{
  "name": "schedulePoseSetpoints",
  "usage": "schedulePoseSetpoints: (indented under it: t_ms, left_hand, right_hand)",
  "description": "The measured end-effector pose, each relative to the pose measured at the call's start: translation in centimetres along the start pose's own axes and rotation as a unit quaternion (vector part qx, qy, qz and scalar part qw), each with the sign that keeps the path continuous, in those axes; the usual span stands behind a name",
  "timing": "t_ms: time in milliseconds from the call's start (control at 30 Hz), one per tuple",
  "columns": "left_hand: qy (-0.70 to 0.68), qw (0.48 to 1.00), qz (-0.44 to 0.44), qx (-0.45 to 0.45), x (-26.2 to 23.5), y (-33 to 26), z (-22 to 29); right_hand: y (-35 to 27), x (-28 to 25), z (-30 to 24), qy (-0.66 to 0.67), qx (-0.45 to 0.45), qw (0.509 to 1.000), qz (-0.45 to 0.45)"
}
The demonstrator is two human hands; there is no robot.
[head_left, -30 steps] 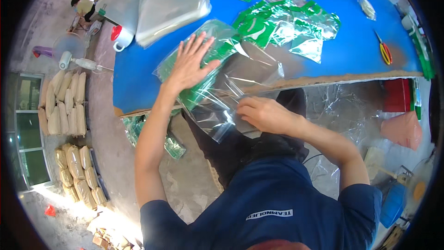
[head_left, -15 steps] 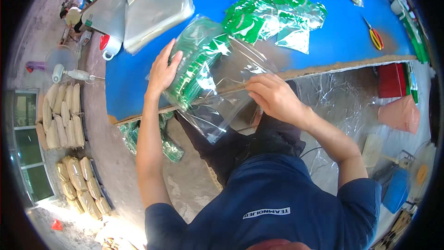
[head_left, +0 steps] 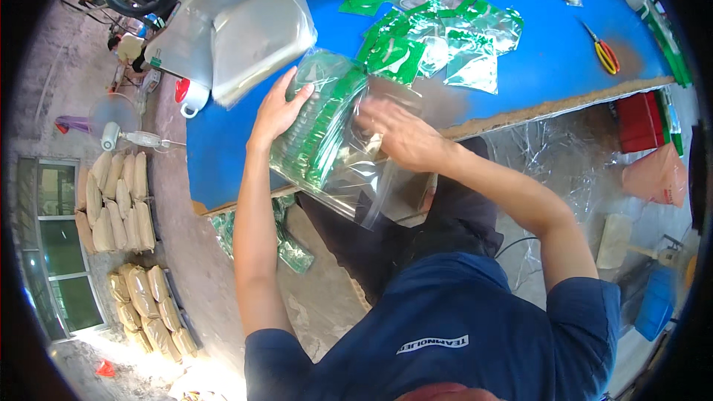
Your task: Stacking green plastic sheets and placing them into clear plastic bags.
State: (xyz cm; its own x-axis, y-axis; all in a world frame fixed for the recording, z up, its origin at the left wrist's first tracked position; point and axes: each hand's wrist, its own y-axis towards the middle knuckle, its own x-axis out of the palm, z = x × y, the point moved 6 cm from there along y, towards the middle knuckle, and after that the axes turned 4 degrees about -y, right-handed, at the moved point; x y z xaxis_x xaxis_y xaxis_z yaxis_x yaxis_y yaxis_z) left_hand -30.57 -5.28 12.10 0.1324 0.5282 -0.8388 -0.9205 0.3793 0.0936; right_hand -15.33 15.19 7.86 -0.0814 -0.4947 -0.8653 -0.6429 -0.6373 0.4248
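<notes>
From the head view, the person stands at the near edge of a blue table (head_left: pixel 245 156) and works on a clear plastic bag (head_left: pixel 338 156) that is stuffed with a stack of green pouches (head_left: pixel 327 122). The bag is lifted and tilted at the table's edge, its open, empty end hanging down past the edge toward the person's body.

The left hand (head_left: pixel 278 111) lies with spread fingers against the far-left side of the bag; it seems to press and steady it more than to close around it. The right hand (head_left: pixel 397 134) is on the bag's right side, a little blurred, so I cannot tell if its fingers pinch the film or only push on it.

As I judge it, one stack is already inside the bag, but the bag is not yet closed. Many loose green pouches (head_left: pixel 445 37) are scattered farther back on the table, so much of the packing is left. A pile of clear bags (head_left: pixel 256 33) lies at the far left, and scissors (head_left: pixel 605 52) lie at the far right, well apart from both hands.
</notes>
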Motion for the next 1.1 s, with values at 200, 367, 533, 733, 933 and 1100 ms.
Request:
schedulePoseSetpoints:
  t_ms: [200, 367, 533, 733, 933, 1100]
  left_hand:
    - [-0.225, 0.968, -0.026, -0.107, 0.9, 0.1, -1.3]
    - [-0.191, 0.975, -0.035, -0.11, 0.6, 0.9, -2.0]
    - [-0.147, 0.984, -0.062, -0.081, 0.5, 1.6, -1.0]
    - [-0.205, 0.969, -0.09, -0.108, 0.0, 1.3, -1.9]
    - [-0.247, 0.961, -0.107, -0.067, 0.2, 1.9, -2.6]
    - [-0.293, 0.936, -0.167, -0.099, 0.5, 2.7, -1.3]
  right_hand:
    - [2.8, -0.9, 1.7, -0.02, 0.197, 0.974, 0.113]
    - [3.5, 0.6, 0.0, -0.039, 0.214, 0.974, 0.07]
    - [3.0, 0.0, 0.7, -0.032, 0.286, 0.953, 0.088]
    - [3.4, 0.1, -0.6, -0.022, 0.267, 0.957, 0.112]
    - [2.9, 0.3, -0.1, -0.015, 0.358, 0.931, 0.074]
    - [3.4, 1.5, 0.9, -0.067, 0.29, 0.946, 0.129]
